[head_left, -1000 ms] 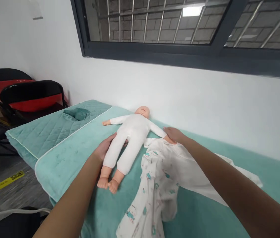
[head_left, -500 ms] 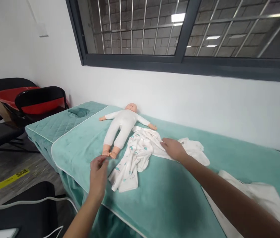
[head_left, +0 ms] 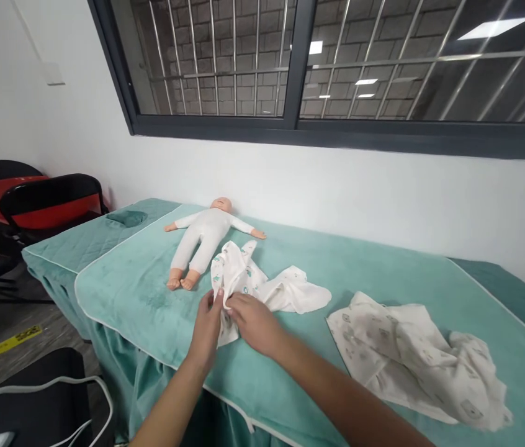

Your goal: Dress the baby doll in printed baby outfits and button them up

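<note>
Both my hands are closed on a white baby garment (head_left: 237, 264) with small teal prints, bunched up on the green bed cover. My left hand (head_left: 209, 323) pinches its near left part, thumb uppermost. Close beside it, my right hand (head_left: 251, 320) grips the fabric with bent fingers. A plain white part of the garment (head_left: 297, 292) trails off to the right on the bed. Just beyond my left hand lies a baby doll (head_left: 206, 233) on its back, dressed in a white suit, arms spread and feet toward me.
A second crumpled printed white cloth (head_left: 411, 354) lies on the bed (head_left: 141, 310) at right. Behind are a white wall and a barred window (head_left: 225, 56). Folding chairs (head_left: 53, 198) stand at left, and a black seat (head_left: 34, 397) with a white cable (head_left: 25, 389) is near left.
My hands have come together on the garment, the left from near the doll's feet, the right from farther right. The garment is now gathered and partly lifted. The view has shifted right.
</note>
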A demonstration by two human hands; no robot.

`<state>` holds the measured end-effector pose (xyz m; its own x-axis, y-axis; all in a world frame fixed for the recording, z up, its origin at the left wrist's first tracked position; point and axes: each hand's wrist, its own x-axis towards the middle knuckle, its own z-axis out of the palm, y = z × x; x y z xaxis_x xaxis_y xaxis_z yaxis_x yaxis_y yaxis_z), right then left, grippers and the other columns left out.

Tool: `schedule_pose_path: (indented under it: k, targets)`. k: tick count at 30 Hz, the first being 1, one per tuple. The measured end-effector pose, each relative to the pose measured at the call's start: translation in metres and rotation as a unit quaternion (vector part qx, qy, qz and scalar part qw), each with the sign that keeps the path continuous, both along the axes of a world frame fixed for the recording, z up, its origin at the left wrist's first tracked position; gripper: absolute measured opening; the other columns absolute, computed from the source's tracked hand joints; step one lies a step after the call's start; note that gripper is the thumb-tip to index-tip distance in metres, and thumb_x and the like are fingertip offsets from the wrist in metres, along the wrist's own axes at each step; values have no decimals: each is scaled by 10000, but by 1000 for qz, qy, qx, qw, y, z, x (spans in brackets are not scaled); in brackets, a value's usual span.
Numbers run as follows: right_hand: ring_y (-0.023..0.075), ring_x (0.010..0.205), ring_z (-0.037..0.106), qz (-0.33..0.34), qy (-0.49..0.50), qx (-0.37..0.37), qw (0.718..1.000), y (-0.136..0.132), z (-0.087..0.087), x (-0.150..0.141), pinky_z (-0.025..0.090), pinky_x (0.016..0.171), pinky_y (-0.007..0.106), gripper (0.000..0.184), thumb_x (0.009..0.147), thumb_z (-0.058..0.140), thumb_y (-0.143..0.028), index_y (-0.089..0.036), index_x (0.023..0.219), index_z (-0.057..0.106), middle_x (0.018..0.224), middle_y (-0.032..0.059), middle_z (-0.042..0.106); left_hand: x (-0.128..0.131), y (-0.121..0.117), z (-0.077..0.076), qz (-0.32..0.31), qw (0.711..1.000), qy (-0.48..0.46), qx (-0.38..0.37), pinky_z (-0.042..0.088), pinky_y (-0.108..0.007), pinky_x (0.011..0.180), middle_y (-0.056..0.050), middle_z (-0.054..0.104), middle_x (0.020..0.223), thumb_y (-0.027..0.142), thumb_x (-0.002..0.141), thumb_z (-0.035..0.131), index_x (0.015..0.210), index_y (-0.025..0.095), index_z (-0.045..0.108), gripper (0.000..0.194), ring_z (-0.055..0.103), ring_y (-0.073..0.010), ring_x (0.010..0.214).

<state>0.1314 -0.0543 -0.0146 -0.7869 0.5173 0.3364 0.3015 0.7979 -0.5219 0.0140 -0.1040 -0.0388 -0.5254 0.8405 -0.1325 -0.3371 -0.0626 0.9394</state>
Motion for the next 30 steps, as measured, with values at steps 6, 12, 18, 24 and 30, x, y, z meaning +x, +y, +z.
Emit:
schedule_pose_path:
  k: [6,12,18,24,30]
  targets:
    - [214,1071,554,45,-31,39,998,-35,11,34,419,941,390,141,893,496,-130,-207,881,614,1006,41,659,23,-6,13,-131,976,-175,-8,530,-250,623,-69,712,869,307,731,757,1040,129,619,382,701,-206,794]
    - [212,942,622,-161,99,-229,955,-23,-1,86,490,868,375,195,886,575,-356,-227,1026,612,1046,56,641,47,12,20,-117,960,-253,28,556,-286,655,-57,737,846,171,710,696,1083,137,618,382,706,-200,708]
    - [255,1291,487,-174,286,-415,846,-11,-4,122,434,1041,429,679,757,731,-480,-266,1343,465,1398,81,520,84,12,31,-264,919,-292,-17,568,-447,802,-115,750,914,350,762,613,1094,163,671,386,701,-314,908]
    - [285,1163,601,-100,381,-511,764,-22,13,120,437,1039,458,583,741,751,-486,-208,1229,592,1221,96,667,105,5,36,-202,976,-87,5,544,-380,801,-115,721,952,227,647,755,1001,131,667,377,681,-279,894]
    - [283,1085,645,-159,431,-511,727,-10,14,103,489,973,433,561,719,778,-362,-199,1228,605,1195,85,686,98,-18,41,20,956,256,138,398,-394,1063,-104,615,1216,173,813,582,1033,212,658,236,545,-249,1187]
